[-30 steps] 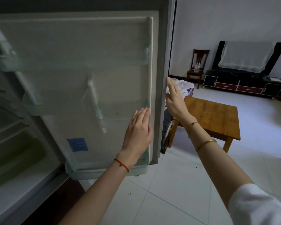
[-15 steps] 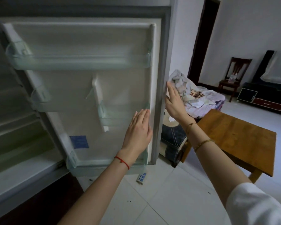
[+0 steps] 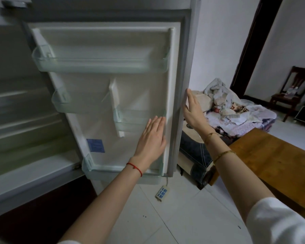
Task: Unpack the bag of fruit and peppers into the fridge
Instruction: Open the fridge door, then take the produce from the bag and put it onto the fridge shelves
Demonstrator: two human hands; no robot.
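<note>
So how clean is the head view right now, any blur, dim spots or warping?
Head view: the fridge interior at the left is smeared and dim, its shelves streaked; the fridge door, left hand and right hand read fairly sharp; wide-angle bending curves the door edge; no hard glare; floor under the fridge is in deep shadow.

So the fridge door [image 3: 113, 95] swings further round than a second ago, and the view turns with it. The TV stand slips out of sight on the right, while a dark doorway [image 3: 253, 41] and a heap of laundry [image 3: 224, 103] show up just past the right hand [image 3: 194, 111]. The wooden table [image 3: 275, 161] now sits lower right of that hand. A white power strip [image 3: 162, 191] appears on the floor below the left hand [image 3: 152, 138]. More of the fridge's [image 3: 16, 111] inner shelves show on the left.
</note>
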